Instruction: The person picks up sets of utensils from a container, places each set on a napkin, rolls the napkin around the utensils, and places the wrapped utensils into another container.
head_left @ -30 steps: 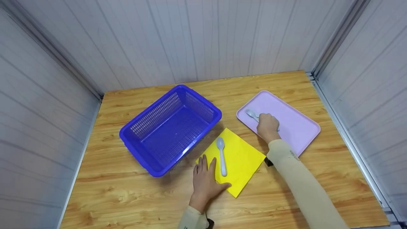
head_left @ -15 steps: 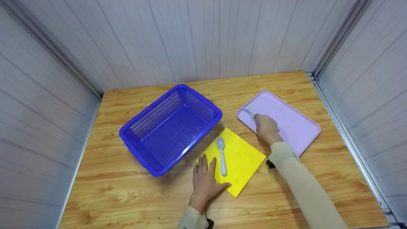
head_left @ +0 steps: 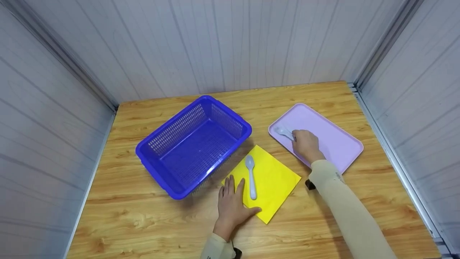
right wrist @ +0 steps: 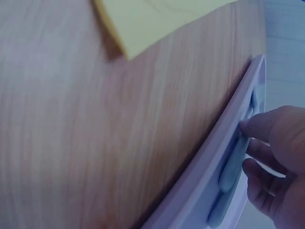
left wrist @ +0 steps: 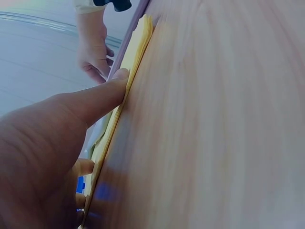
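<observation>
My left hand [head_left: 233, 205] lies with fingers spread on the left corner and near edge of a layered yellow napkin [head_left: 275, 180]. Its thumb presses the napkin's edge, seen close in the left wrist view. On the napkin rests a pale grey plastic spoon [head_left: 251, 176], bowl away from me. Over the lilac tray [head_left: 336, 140], my right hand [head_left: 307, 145] pinches a grey plastic fork [head_left: 285, 133], its blurred head toward the tray's left corner. In the right wrist view, thumb and fingers close on the fork's handle [right wrist: 232, 164], with a second grey handle shape [right wrist: 220, 208] beside it.
A blue perforated basket [head_left: 194, 189] stands left of the napkin, its near-right side close to the napkin's left edge. The wooden table [head_left: 143, 223] is bounded by pale panel walls [head_left: 230, 43] at the back and both sides.
My right hand has shifted slightly toward the right on the tray, and the fork's head has swung a little nearer me. The left hand, napkin and spoon stay put.
</observation>
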Demonstrator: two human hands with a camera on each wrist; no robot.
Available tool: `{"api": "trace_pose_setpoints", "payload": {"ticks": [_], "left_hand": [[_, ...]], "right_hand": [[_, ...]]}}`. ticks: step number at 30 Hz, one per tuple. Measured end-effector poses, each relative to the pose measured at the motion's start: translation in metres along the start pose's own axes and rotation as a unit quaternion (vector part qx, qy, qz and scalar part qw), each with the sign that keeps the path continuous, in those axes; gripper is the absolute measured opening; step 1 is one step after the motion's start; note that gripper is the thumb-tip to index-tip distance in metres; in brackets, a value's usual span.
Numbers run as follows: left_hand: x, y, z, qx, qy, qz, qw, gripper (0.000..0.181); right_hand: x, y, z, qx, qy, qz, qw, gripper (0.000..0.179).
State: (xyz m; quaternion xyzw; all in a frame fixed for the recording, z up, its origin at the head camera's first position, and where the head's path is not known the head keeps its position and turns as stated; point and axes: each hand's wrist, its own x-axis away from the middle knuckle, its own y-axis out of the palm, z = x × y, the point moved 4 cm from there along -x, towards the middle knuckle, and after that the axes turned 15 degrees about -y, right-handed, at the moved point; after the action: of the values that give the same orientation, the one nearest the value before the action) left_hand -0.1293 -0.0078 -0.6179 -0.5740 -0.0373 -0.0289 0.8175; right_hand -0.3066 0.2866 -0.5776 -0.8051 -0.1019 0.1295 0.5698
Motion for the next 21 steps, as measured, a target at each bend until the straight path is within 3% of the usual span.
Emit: {"api": "trace_pose_setpoints", "payload": {"ticks": [9, 17, 21], "left_hand": [[-0.002, 0.0, 0.0, 0.006, 0.004, 0.001, 1.0, 0.114], [-0.001, -0.002, -0.001, -0.002, 0.004, -0.002, 1.0, 0.114], [0.0, -0.002, 0.001, -0.002, 0.0, -0.017, 0.9999, 0.114]], "right_hand": [[-0.002, -0.003, -0.014, 0.026, 0.004, 0.002, 0.9996, 0.033], [0.005, -0.011, -0.058, -0.007, 0.005, 0.031, 0.9995, 0.035], [0.014, -0.002, -0.085, -0.021, 0.004, 0.043, 0.9988, 0.02]]}}
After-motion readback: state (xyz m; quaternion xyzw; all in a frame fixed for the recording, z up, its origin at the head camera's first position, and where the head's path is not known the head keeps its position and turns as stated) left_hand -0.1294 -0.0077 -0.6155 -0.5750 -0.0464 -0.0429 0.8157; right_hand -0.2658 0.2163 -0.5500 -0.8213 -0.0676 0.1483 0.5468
